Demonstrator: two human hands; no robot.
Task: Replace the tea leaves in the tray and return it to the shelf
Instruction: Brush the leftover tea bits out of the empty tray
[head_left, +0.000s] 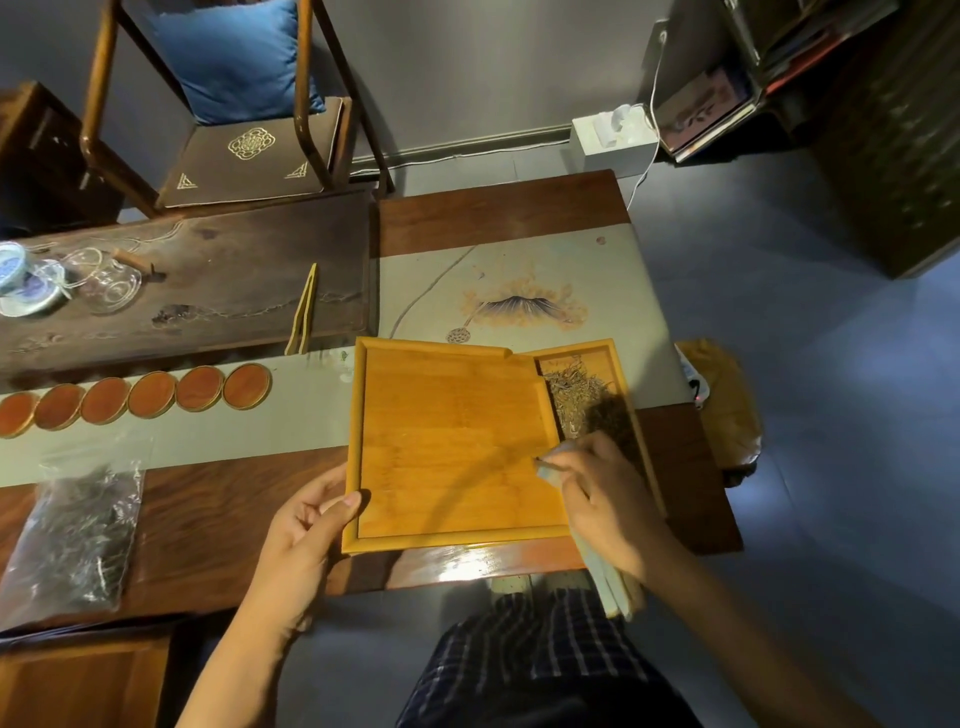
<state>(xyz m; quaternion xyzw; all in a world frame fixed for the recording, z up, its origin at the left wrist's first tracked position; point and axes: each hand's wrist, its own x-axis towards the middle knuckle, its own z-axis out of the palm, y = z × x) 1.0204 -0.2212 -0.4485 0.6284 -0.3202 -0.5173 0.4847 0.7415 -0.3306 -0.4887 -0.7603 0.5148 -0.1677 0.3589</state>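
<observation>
A yellow bamboo tray (457, 447) lies on the table's near edge, its sliding lid pulled partly left. The uncovered strip on the right holds dry tea leaves (576, 400). My left hand (306, 525) grips the tray's near-left corner, thumb on the rim. My right hand (602, 499) sits at the lid's right edge and pinches a small pale object I cannot identify. A clear plastic bag of dark tea leaves (78, 535) rests on the table at the left.
Several round wooden coasters (150, 395) line the grey table runner (519, 291). Bamboo tongs (304, 312) and glass teaware (98, 280) sit on a dark tea board (208, 270). A chair (244, 104) stands behind, a white box (613, 135) on the floor.
</observation>
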